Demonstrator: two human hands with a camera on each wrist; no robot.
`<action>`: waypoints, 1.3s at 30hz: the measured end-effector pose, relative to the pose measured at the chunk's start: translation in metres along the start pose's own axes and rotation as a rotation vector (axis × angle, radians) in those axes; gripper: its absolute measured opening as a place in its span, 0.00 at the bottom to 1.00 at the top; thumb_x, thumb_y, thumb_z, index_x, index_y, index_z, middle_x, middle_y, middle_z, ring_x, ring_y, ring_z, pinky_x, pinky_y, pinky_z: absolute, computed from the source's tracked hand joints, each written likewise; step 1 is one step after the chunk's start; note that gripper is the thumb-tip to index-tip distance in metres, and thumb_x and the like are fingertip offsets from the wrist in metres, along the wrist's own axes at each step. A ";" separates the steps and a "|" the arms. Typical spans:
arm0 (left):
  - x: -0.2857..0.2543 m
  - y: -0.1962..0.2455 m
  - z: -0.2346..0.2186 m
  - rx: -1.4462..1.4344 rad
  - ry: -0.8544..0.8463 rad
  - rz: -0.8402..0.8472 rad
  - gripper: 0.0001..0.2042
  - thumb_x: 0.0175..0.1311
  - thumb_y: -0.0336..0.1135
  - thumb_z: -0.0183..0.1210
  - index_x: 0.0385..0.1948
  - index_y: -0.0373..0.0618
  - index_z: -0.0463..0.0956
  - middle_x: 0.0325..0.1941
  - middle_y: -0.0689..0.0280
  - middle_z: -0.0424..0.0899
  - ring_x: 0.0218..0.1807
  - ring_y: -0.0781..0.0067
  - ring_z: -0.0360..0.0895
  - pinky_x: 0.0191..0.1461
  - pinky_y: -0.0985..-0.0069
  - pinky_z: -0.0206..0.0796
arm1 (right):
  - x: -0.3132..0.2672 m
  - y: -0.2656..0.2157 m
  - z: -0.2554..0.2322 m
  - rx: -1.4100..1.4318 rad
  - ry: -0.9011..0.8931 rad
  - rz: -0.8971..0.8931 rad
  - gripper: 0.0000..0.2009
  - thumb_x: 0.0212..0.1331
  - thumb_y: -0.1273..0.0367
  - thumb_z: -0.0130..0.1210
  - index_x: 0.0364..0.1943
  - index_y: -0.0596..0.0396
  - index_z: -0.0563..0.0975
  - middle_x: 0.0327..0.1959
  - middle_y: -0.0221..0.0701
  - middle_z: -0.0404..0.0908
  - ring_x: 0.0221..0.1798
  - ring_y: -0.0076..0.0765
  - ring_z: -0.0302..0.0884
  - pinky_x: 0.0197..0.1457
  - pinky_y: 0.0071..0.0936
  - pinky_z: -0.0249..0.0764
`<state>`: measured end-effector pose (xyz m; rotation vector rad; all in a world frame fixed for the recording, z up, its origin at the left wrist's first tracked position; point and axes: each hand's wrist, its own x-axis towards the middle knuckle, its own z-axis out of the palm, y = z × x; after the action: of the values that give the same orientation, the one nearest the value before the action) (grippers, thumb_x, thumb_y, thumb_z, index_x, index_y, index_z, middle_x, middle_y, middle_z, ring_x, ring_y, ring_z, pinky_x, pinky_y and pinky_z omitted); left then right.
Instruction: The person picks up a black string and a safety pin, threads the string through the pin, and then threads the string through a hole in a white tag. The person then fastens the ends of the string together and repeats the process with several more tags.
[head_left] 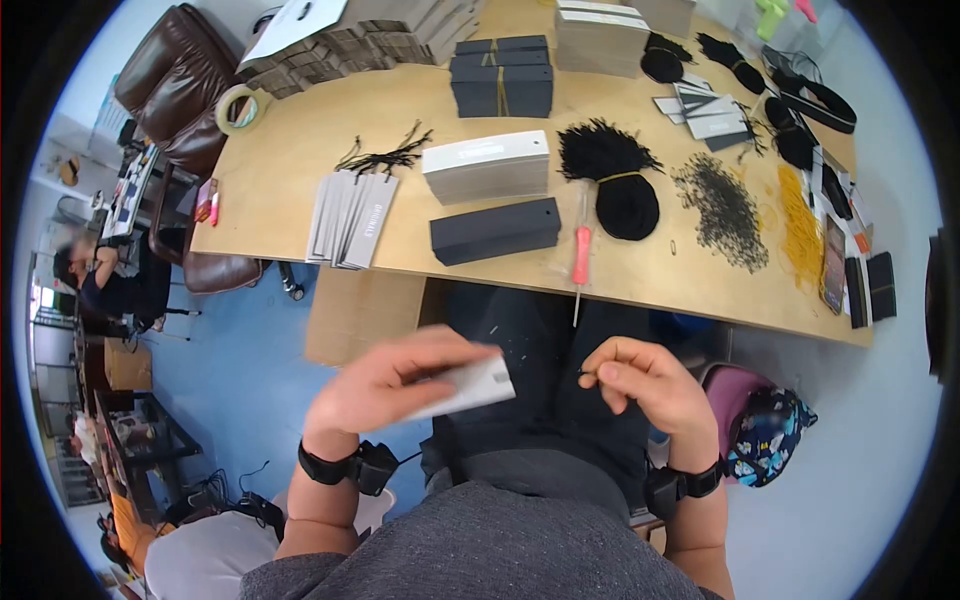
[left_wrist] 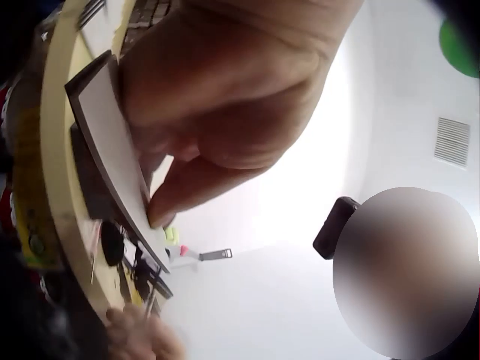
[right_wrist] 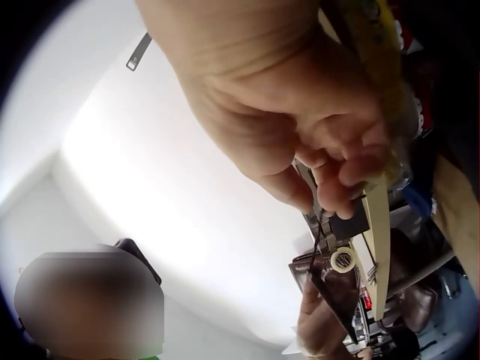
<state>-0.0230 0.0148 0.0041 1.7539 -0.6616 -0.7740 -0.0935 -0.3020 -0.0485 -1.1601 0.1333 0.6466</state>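
Over the lap, my left hand point(head_left: 375, 385) holds a flat, pale hang tag point(head_left: 485, 385) between thumb and fingers, its end pointing right. In the left wrist view the tag point(left_wrist: 112, 135) appears as a long strip with a dark edge. My right hand point(head_left: 645, 380) is to the right, apart from the tag, fingers curled with thumb and forefinger together. A thin black string point(right_wrist: 318, 234) runs from those fingertips in the right wrist view. On the table in front lie fanned grey tags point(head_left: 350, 220) with black strings and a bundle of black strings point(head_left: 628, 205).
Near the table edge stand a white tag stack point(head_left: 485, 168), a dark tag stack point(head_left: 495, 232) and a red-handled screwdriver point(head_left: 581, 255). Small black fasteners point(head_left: 722, 212), yellow rubber bands point(head_left: 800, 230) and a phone point(head_left: 832, 265) lie at the right. Tape point(head_left: 240, 108) sits back left.
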 end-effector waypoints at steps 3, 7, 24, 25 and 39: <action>-0.003 0.004 -0.025 -0.100 0.484 -0.161 0.25 0.61 0.19 0.55 0.63 0.42 0.74 0.51 0.68 0.79 0.49 0.77 0.73 0.53 0.81 0.66 | 0.006 -0.002 0.016 -0.085 -0.014 -0.066 0.14 0.70 0.66 0.55 0.53 0.59 0.76 0.45 0.28 0.80 0.38 0.18 0.74 0.45 0.19 0.74; 0.034 -0.017 -0.080 -0.081 0.830 0.116 0.25 0.59 0.17 0.54 0.62 0.41 0.74 0.51 0.65 0.78 0.45 0.78 0.72 0.50 0.80 0.69 | 0.013 0.000 0.027 -0.141 -0.032 -0.100 0.13 0.70 0.67 0.55 0.52 0.61 0.76 0.44 0.29 0.80 0.39 0.19 0.75 0.46 0.20 0.74; 0.076 -0.105 -0.101 1.014 1.204 -0.030 0.24 0.54 0.17 0.54 0.56 0.40 0.77 0.57 0.50 0.71 0.59 0.49 0.68 0.66 0.61 0.60 | 0.039 -0.021 0.017 -0.835 0.569 -0.607 0.05 0.62 0.74 0.59 0.41 0.57 0.80 0.35 0.33 0.78 0.30 0.31 0.77 0.35 0.25 0.72; 0.073 -0.099 -0.092 1.003 1.195 -0.017 0.24 0.54 0.17 0.54 0.56 0.40 0.77 0.57 0.50 0.71 0.59 0.49 0.68 0.66 0.61 0.60 | 0.043 -0.024 0.012 -0.949 0.701 -0.686 0.05 0.61 0.75 0.60 0.40 0.57 0.80 0.34 0.33 0.77 0.31 0.36 0.77 0.35 0.28 0.73; 0.065 -0.039 0.072 0.220 0.642 0.360 0.14 0.56 0.13 0.57 0.40 0.41 0.83 0.42 0.60 0.78 0.42 0.67 0.79 0.43 0.76 0.71 | 0.074 -0.035 -0.028 -1.493 0.966 -0.799 0.07 0.54 0.75 0.62 0.37 0.52 0.80 0.35 0.34 0.72 0.35 0.41 0.77 0.37 0.36 0.73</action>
<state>-0.0345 -0.0656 -0.0620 1.8669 -0.6029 0.1229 -0.0085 -0.3056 -0.0628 -2.6722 -0.0447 -0.7910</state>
